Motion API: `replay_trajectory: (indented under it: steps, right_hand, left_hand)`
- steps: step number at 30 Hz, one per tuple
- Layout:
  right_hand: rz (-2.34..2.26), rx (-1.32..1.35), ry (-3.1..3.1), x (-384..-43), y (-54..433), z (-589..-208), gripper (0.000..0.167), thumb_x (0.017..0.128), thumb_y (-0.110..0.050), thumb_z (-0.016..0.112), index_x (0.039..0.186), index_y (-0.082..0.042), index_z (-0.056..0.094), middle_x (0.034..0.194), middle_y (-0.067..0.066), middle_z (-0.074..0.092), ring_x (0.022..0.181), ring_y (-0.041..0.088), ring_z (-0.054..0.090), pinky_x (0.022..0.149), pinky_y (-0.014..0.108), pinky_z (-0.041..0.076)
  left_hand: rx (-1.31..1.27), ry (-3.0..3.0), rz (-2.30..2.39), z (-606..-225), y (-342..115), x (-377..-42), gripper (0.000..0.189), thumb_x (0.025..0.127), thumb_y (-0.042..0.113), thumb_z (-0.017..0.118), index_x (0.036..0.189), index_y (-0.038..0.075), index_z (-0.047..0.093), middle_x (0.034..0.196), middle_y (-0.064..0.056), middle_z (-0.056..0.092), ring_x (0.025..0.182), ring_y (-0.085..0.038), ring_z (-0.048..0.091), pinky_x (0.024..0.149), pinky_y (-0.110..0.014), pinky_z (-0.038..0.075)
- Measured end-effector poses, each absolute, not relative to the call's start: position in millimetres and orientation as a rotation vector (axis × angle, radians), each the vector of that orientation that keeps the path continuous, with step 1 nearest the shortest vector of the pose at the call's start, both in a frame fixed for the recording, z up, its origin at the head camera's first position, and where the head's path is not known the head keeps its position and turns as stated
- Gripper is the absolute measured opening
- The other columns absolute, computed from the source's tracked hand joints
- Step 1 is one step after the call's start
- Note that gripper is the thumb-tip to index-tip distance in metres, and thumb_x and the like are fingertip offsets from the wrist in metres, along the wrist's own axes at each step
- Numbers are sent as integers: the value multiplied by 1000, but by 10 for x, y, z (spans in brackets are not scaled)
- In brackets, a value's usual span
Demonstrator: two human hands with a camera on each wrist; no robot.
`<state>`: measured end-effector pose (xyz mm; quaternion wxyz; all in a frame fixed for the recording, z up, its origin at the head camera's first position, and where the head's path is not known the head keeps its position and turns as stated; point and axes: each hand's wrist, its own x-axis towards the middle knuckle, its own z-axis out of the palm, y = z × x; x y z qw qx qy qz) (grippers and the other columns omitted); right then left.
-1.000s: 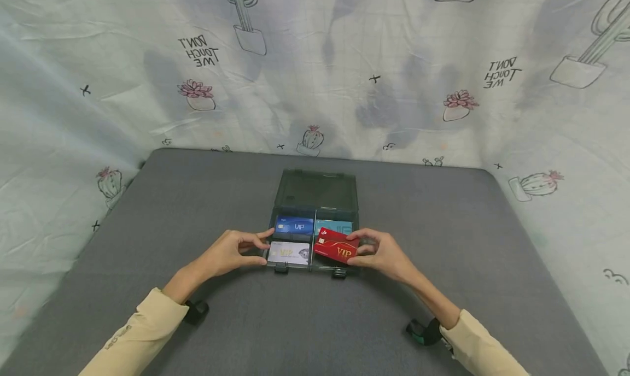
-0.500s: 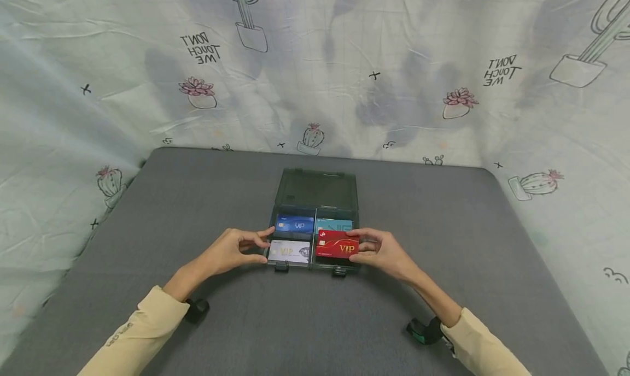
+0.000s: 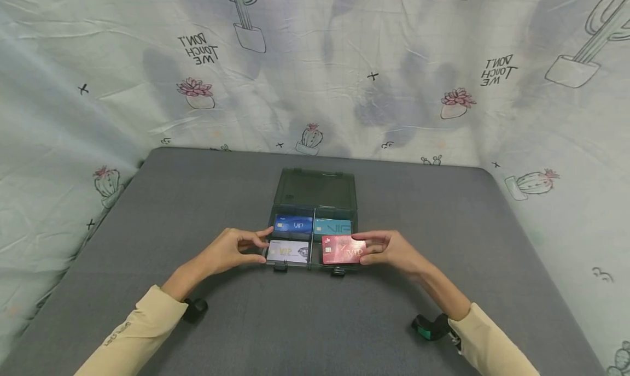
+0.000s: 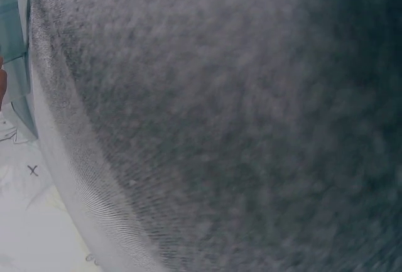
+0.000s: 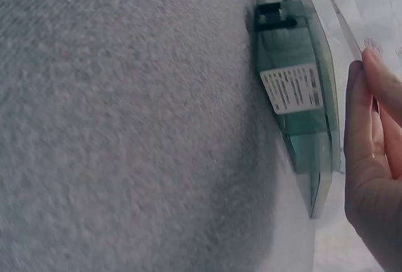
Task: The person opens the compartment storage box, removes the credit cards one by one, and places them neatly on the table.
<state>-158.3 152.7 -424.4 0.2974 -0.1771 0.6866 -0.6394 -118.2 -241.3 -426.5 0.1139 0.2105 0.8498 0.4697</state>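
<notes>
A dark translucent plastic box stands on the table with its lid raised at the back. My left hand touches the box's left side with its thumb and fingertips. In the left wrist view, only a sliver of a finger shows. My right hand pinches a red VIP card by its right edge, above the front right compartment. In the right wrist view, the card appears edge-on, raised above the rim. A blue card, a teal card and a white card occupy the other compartments.
A grey cloth-covered table lies under the box. Curtains printed with cacti hang behind and at both sides. Two black latches stick out from the box's front. A white label marks its side.
My right hand has levelled the tilted red card and carried it slightly to the right and down. Light now glares off the card. The left hand holds its place.
</notes>
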Motion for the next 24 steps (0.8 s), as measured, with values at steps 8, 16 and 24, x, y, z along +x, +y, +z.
replay_trajectory:
  steps: [8,16,24]
  right_hand:
    - [-1684,-387,1742,-1683,1709,-4207,60,80,4,74,132,13,47,110,10,68,92,17,66,82,30,57]
    - [-1629,-373,1740,-1783,1876,-4161,60,80,3,75,132,14,47,106,8,70,93,18,66,85,30,55]
    - [-1636,-320,1721,-1874,2093,-4213,57,80,5,73,132,10,50,105,7,70,96,16,65,84,30,56]
  left_hand:
    - [625,2494,1373,-4252,-2401,-1200,27,77,15,80,100,4,71,140,-15,48,116,-26,59,96,-37,49]
    - [576,2496,1372,-4220,-2389,-1199,27,76,14,80,100,6,72,140,-11,48,116,-24,59,96,-37,48]
    - [573,2490,1389,-4214,-2367,-1195,26,76,12,81,99,5,72,140,-13,48,115,-25,60,96,-38,49]
